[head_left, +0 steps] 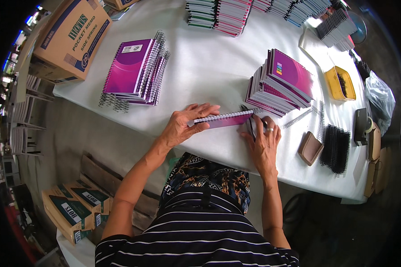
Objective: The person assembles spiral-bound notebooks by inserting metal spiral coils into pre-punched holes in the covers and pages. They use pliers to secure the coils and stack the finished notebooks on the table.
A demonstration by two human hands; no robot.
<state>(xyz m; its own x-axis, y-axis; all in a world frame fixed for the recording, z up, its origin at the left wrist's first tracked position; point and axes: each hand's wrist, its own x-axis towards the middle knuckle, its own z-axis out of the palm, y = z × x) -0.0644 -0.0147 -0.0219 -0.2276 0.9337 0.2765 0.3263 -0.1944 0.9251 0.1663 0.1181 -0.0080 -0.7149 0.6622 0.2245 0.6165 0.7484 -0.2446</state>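
A purple notebook (231, 121) stands on its edge at the table's front, its spiral binding turned upward. My left hand (185, 122) grips the notebook's left end between thumb and fingers. At the opposite end, where the wire coil (258, 111) sticks out past the spine, my right hand (265, 139) is closed around dark-handled pliers (252, 127). The pliers' tips are close to the coil; whether they bite on it I cannot tell. Just beyond my right hand rises a pile of purple notebooks (292, 75). Coil-bound purple notebooks (128, 73) are stacked at the left.
Loose coils (298, 118), a brown block (310, 148) and a bundle of black coils (335, 150) lie at right. Beyond them are a yellow tub (329, 82) and a plastic bag (381, 95). A cardboard box (73, 44) stands far left; more notebooks (231, 15) line the back.
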